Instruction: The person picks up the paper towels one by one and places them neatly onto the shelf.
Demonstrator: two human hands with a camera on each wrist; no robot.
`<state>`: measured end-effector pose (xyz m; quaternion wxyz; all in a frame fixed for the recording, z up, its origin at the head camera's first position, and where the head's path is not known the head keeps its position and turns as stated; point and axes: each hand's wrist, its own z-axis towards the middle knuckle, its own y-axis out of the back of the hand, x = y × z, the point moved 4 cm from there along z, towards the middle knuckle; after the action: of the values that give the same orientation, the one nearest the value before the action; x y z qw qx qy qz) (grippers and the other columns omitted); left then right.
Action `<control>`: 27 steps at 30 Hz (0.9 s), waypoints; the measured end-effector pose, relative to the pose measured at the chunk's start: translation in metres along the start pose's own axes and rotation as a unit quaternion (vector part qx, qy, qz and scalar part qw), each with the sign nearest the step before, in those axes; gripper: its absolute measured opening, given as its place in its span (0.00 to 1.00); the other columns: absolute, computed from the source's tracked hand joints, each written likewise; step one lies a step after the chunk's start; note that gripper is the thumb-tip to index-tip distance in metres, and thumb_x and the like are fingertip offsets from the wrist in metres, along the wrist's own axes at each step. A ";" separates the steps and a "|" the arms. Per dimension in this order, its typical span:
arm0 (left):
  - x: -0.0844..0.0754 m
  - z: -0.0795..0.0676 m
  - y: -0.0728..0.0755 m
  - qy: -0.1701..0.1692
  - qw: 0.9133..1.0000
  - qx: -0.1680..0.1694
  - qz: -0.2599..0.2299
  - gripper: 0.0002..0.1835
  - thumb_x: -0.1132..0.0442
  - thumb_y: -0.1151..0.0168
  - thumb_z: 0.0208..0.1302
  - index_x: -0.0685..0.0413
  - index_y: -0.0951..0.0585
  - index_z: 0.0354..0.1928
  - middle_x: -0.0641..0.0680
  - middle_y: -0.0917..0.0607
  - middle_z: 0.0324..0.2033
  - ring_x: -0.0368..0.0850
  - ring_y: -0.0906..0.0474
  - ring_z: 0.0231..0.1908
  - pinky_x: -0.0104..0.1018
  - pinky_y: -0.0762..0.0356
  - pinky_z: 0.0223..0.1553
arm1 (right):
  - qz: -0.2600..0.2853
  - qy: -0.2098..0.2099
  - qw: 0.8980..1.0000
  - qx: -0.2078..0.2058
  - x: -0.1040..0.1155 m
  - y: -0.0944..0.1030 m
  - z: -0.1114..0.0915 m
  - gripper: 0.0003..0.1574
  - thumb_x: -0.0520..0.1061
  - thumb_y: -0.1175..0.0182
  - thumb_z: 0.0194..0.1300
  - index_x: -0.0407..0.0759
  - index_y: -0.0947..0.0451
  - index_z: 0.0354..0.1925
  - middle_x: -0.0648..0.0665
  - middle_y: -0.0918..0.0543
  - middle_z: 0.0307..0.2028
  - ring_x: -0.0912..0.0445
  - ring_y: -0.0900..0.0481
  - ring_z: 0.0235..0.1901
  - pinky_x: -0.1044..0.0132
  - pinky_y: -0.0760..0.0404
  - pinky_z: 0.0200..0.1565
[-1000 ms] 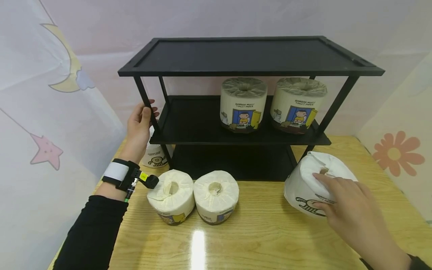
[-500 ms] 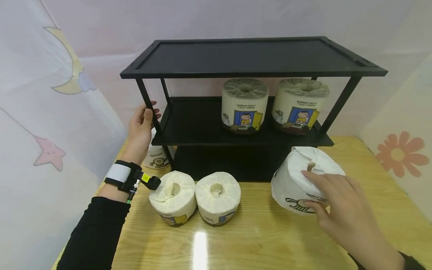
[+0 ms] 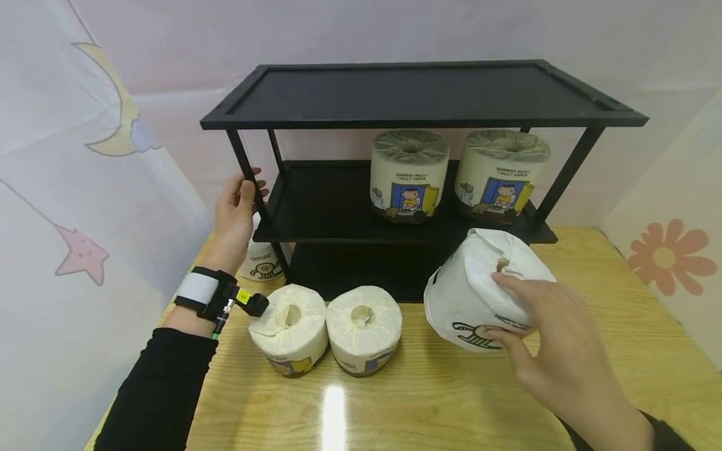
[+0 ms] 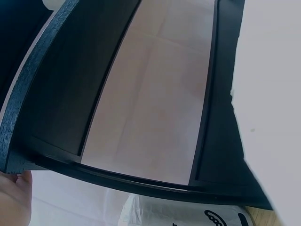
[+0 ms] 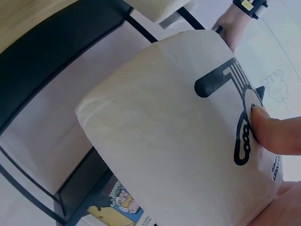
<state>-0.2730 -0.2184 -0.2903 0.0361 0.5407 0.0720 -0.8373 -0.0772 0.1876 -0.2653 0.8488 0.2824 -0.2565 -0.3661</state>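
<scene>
- Since the earlier frame, the white roll [image 3: 451, 300] and the right hand [image 3: 558, 351] have shifted leftward; we now see the roll tilted before the right part of the lower shelf [image 3: 361, 269].
- The right grip is clamped on it, thumb against the printed side.
- We find the left hand [image 3: 234, 213] closed round the front left post [image 3: 239, 150] of the black rack [image 3: 423, 94].
- The glossy wood-grained table [image 3: 417, 407] bears two upright rolls [image 3: 363, 338], side by side, near a bright reflection.
- Behind, we note a pale, creased backdrop [image 3: 395, 31] with a moon [image 3: 121, 119], a pink star [image 3: 81, 254] and a flower [image 3: 671, 260].
</scene>
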 end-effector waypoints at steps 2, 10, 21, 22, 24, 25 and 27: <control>0.000 0.000 0.000 0.001 1.000 0.000 0.001 0.33 0.40 0.45 0.57 0.51 0.23 0.60 0.55 0.23 0.49 0.52 0.27 0.54 0.48 0.34 0.64 | 0.011 0.014 1.000 -0.007 0.002 0.000 0.003 0.45 0.72 0.56 0.71 0.35 0.24 0.57 0.38 0.19 0.43 0.43 0.26 0.44 0.69 0.40 0.57; -0.001 -0.001 0.000 0.004 1.000 0.000 -0.003 0.37 0.38 0.44 0.55 0.53 0.24 0.62 0.52 0.23 0.48 0.53 0.28 0.56 0.51 0.36 0.66 | 0.043 0.069 0.996 -0.033 0.012 -0.001 0.015 0.39 0.67 0.53 0.74 0.32 0.22 0.53 0.38 0.18 0.42 0.44 0.25 0.43 0.70 0.40 0.60; -0.001 -0.002 0.000 0.012 1.000 -0.002 -0.006 0.34 0.40 0.45 0.56 0.51 0.24 0.61 0.52 0.24 0.48 0.49 0.28 0.55 0.52 0.38 0.67 | 0.050 0.139 0.988 -0.032 0.031 -0.002 0.027 0.34 0.60 0.52 0.76 0.30 0.22 0.51 0.38 0.17 0.44 0.45 0.24 0.44 0.65 0.39 0.64; -0.001 -0.002 0.000 0.012 1.000 -0.002 -0.007 0.33 0.40 0.45 0.57 0.51 0.24 0.61 0.51 0.24 0.48 0.49 0.28 0.55 0.52 0.38 0.67 | 0.047 0.143 0.988 -0.031 0.033 -0.002 0.028 0.34 0.60 0.52 0.77 0.30 0.21 0.50 0.38 0.17 0.44 0.45 0.23 0.44 0.65 0.39 0.64; -0.001 -0.001 -0.001 0.011 1.000 -0.003 -0.007 0.32 0.40 0.45 0.57 0.50 0.24 0.61 0.51 0.24 0.48 0.50 0.28 0.55 0.52 0.38 0.66 | 0.041 0.150 0.987 -0.028 0.035 -0.003 0.030 0.33 0.59 0.53 0.77 0.30 0.21 0.50 0.38 0.17 0.45 0.44 0.23 0.45 0.64 0.38 0.64; -0.001 -0.001 -0.001 0.011 1.000 -0.003 -0.007 0.32 0.41 0.45 0.58 0.50 0.24 0.60 0.51 0.24 0.48 0.50 0.28 0.55 0.52 0.37 0.66 | 0.039 0.153 0.987 -0.026 0.036 -0.004 0.031 0.32 0.59 0.53 0.77 0.31 0.21 0.51 0.38 0.17 0.45 0.44 0.22 0.45 0.63 0.38 0.65; 0.000 -0.001 -0.001 0.010 1.000 -0.005 -0.009 0.32 0.41 0.45 0.58 0.50 0.23 0.60 0.51 0.24 0.48 0.50 0.28 0.55 0.52 0.37 0.66 | 0.035 0.158 0.987 -0.023 0.037 -0.006 0.034 0.31 0.58 0.53 0.77 0.32 0.21 0.52 0.39 0.17 0.46 0.44 0.22 0.45 0.61 0.38 0.65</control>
<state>-0.2720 -0.2170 -0.2902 0.0306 0.5486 0.0811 -0.8316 -0.0792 0.1460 -0.2365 0.8970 0.3082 -0.1203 -0.2931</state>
